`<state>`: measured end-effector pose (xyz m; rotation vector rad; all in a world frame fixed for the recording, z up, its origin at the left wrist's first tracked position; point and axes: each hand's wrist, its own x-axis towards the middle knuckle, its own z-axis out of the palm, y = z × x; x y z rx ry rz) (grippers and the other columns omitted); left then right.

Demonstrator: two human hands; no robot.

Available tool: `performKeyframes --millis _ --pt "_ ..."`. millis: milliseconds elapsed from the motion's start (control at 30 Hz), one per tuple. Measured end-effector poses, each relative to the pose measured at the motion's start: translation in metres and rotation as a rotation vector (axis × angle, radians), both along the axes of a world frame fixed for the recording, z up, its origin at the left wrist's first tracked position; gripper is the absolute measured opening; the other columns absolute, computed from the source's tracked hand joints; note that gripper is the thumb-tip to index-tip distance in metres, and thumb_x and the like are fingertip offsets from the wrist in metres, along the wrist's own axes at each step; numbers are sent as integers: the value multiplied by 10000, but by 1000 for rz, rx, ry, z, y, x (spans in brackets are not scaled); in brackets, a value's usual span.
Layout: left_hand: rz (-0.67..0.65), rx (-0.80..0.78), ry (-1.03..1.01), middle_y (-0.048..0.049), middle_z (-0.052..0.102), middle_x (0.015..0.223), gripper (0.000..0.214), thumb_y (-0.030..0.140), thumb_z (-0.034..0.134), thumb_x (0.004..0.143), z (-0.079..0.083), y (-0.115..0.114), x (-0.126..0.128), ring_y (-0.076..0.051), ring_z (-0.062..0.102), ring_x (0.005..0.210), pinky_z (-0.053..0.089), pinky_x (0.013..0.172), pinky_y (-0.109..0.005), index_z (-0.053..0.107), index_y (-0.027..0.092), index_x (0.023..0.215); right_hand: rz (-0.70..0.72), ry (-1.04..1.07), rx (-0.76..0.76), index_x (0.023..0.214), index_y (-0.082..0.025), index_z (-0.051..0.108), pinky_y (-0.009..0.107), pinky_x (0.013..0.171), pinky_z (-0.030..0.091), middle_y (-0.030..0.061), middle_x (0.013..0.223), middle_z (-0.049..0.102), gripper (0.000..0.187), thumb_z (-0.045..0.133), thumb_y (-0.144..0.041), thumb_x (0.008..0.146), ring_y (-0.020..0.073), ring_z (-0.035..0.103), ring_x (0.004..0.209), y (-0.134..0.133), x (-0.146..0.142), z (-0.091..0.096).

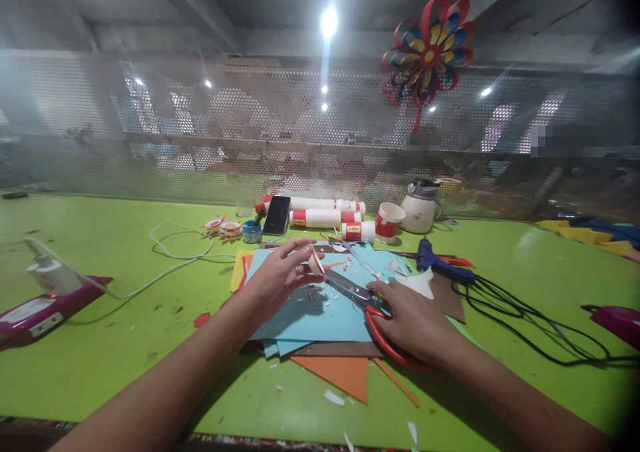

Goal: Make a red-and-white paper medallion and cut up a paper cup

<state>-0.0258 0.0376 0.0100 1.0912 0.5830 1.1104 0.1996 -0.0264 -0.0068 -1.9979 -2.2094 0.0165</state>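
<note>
Left hand (277,275) raised just above the stack of coloured paper sheets (320,315), grip pinched on a small curled scrap of white-and-red paper (315,263) between thumb and fingertips. Right hand (413,322) resting on the stack, grip clenched through the loops of the red-handled steel scissors (367,305), blades parted and pointing toward the scrap, tips just beside it.

Likely feather-light and limp, that scrap: easy to crush, easy to lose to a breath of air, so best held at its edge with a gentle pinch, away from the blades. Looks like a short strip, white with a red face, bent into a loose curl; finer detail too small to tell. Scissors probably stiff and fairly hefty, best controlled at the loops, as held now.

Top sheet of the stack light blue, with orange, brown and yellow sheets poking out beneath, littered with tiny red and white clippings. All lying on a bright green counter (125,319). Behind the stack, a row of white glue sticks with red labels (325,217), a black phone (277,215), a white paper cup with a red band (389,222). To the right, a blue glue gun (435,259) with black cable. Above, a red, blue and yellow paper pinwheel flower (427,49) hung on the perforated screen.
</note>
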Motion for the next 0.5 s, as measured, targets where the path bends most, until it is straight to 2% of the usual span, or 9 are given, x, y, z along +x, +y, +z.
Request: performKeyframes --millis 167,333,500 --pt "-13 -6 -17 -114 657 1012 446 248 724 730 -3 2 -1 -182 652 816 501 809 -345 587 148 1142 11 -79 14 1200 -227 544 337 682 359 119 982 632 382 452 -333 845 298 597 918 -2 1 1" --pt "-31 37 -22 -111 674 940 298 230 717 725 -4 3 -2 -202 653 819 507 710 -307 645 115 991 2 -108 10 1179 -234 560 338 661 353 118 946 623 365 439 -337 850 302 599 888 -2 -1 3" --pt "11 24 -112 -102 686 974 320 184 730 703 1 -1 -1 -219 674 848 498 783 -341 574 160 982 12 -118 16 1172 -244 563 343 662 362 117 944 613 359 432 -355 857 305 599 884 -3 1 1"
